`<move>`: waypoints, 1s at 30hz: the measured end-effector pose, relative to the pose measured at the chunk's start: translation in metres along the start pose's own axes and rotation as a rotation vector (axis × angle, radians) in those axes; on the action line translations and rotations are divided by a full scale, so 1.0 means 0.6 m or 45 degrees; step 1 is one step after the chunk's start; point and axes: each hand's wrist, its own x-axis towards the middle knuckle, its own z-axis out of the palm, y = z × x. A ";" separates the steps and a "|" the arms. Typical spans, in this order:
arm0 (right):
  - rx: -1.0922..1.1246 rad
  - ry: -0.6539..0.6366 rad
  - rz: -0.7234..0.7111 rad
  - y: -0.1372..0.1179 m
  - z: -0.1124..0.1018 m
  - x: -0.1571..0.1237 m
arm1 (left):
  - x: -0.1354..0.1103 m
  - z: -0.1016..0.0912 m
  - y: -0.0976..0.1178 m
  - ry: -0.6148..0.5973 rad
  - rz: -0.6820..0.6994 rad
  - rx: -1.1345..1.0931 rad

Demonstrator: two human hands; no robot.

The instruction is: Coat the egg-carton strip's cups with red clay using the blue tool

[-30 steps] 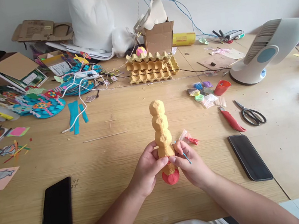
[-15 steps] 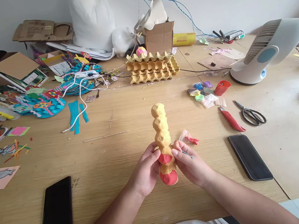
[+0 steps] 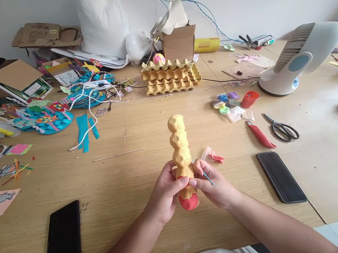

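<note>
A strip of yellow egg carton (image 3: 179,140) with a row of bumps points away from me, above the table. Red clay (image 3: 189,202) covers its nearest bump, and more red clay on another bump is mostly hidden by my thumbs. My left hand (image 3: 165,191) grips the strip's left side, thumb lying on the clay. On the right side, my right hand (image 3: 212,186) presses its thumb against the same clay. A thin blue stick (image 3: 208,179) is tucked in the right hand's curled fingers. Just beyond that hand lies a plastic bag with red clay (image 3: 215,157).
A black tablet (image 3: 61,246) lies left and a phone (image 3: 281,177) right. Scissors (image 3: 284,127), a red-handled knife (image 3: 260,134), a red cup (image 3: 250,99) and bagged clay (image 3: 229,104) sit at right. Egg cartons (image 3: 168,79) and a white fan (image 3: 296,59) stand behind; crafts (image 3: 44,118) crowd the left.
Both thumbs have moved inward onto the red clay of the second bump, covering most of it. The blue stick now slants more steeply in my right hand.
</note>
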 end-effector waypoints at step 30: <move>0.375 0.110 0.144 -0.007 -0.007 0.001 | 0.008 -0.010 0.004 -0.166 -0.107 -0.234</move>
